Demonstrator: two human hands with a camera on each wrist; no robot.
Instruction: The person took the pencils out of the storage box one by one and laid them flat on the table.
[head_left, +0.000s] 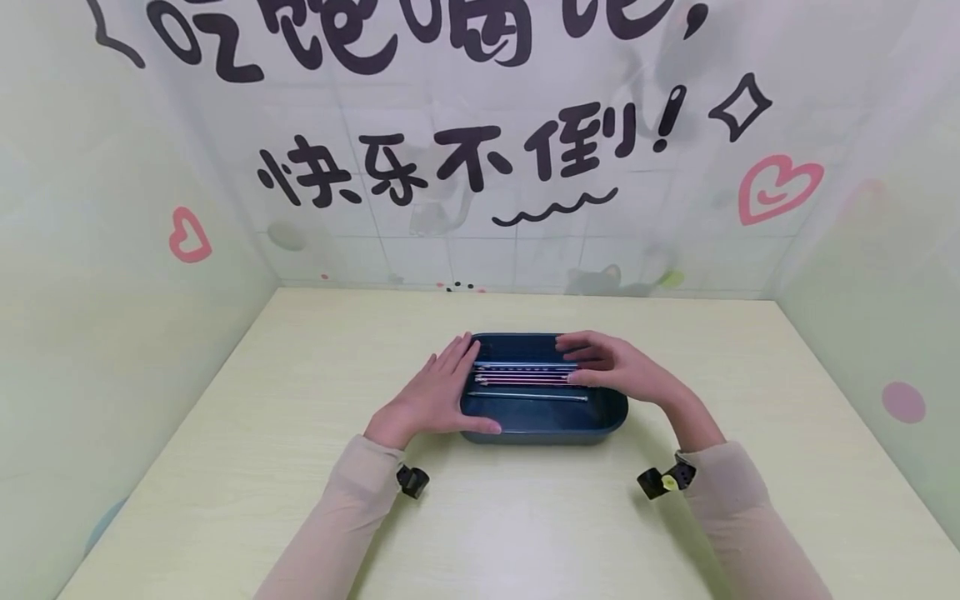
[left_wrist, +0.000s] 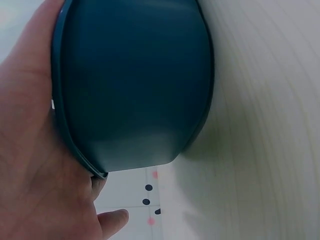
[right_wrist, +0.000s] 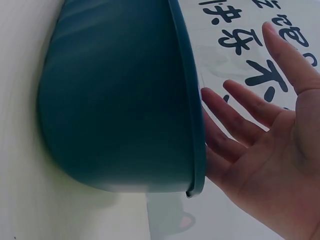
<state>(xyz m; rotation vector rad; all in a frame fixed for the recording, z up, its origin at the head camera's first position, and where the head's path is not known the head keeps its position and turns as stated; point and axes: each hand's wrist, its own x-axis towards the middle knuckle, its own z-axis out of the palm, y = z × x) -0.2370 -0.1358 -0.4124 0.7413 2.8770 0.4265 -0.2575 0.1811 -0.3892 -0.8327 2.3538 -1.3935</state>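
A dark blue oblong tub (head_left: 540,419) with rounded ends stands on the table. Several pencils (head_left: 522,377) lie side by side across its floor, and a single bluish pencil (head_left: 531,397) lies nearer its front. My left hand (head_left: 429,398) rests over the left end, fingers spread along the rim and thumb at the front edge. My right hand (head_left: 626,372) hovers over the right end, its fingers loosely bent above the pencils' ends. In the right wrist view, that hand's fingers (right_wrist: 237,122) reach past the rim with nothing held.
The pale wooden table (head_left: 517,517) runs back to a white wall (head_left: 450,258) with black lettering. Side walls enclose it left and right. Each wrist wears a small black camera, such as the left one (head_left: 412,481), close above the table.
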